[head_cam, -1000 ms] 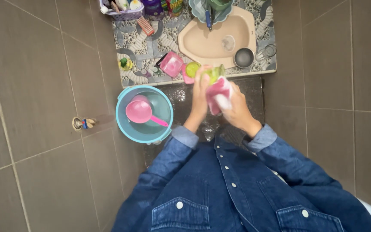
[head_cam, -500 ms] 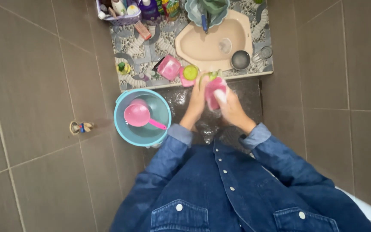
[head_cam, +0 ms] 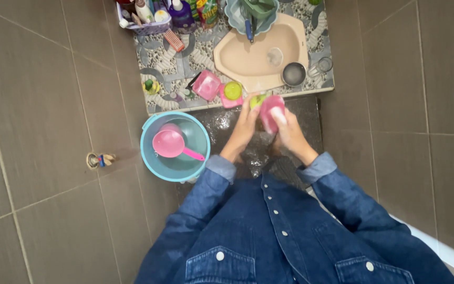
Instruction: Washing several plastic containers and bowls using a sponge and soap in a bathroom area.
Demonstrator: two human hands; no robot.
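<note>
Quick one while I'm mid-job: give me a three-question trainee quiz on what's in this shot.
1. True or false: the left hand and the right hand both touch the green cup.
2. What lies in the blue bucket? A) metal bowl B) pink scoop C) bottle
3. What does the right hand press on the cup?

Key:
1. True, as far as the view shows; both hands close round it.
2. B, the pink scoop.
3. A pink sponge.
</note>
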